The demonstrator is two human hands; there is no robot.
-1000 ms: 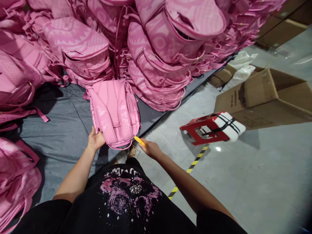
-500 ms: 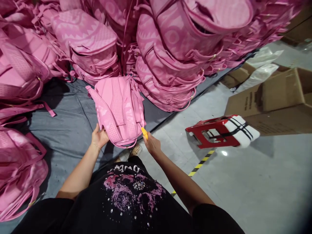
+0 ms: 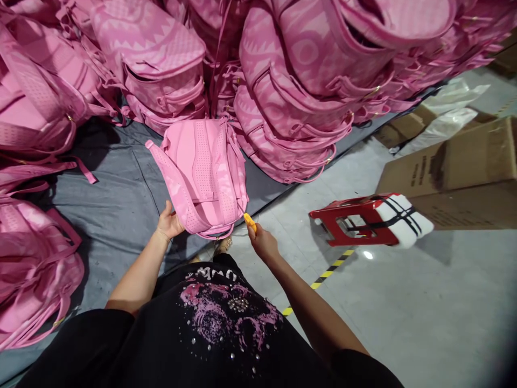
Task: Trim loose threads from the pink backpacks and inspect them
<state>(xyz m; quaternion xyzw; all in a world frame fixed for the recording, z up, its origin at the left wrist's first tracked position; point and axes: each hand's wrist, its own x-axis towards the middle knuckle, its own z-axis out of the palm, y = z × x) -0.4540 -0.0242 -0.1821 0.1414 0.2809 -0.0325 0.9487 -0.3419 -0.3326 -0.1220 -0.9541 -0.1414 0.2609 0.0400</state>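
A pink backpack (image 3: 204, 172) lies back side up before me, its padded shoulder straps showing and its top loop toward me. At its lower left edge my left hand (image 3: 169, 223) grips it, thumb raised and fingertips hidden behind a strap. My right hand (image 3: 263, 242) is closed round a small yellow-handled tool (image 3: 249, 221). The tool's thin tip points at the bag's lower right edge; its exact kind is too small to make out.
Stacks of pink backpacks (image 3: 283, 102) rise behind, with more at the left (image 3: 32, 269). A grey sheet (image 3: 121, 215) lies beneath. To the right are a red frame stool with a white padded top (image 3: 363, 220), cardboard boxes (image 3: 452, 178) and yellow-black floor tape (image 3: 331, 269).
The view has shifted a little. The backpack's left strap stands further out from the bag. My right hand and the yellow-handled tool have moved slightly away from the bag's edge.
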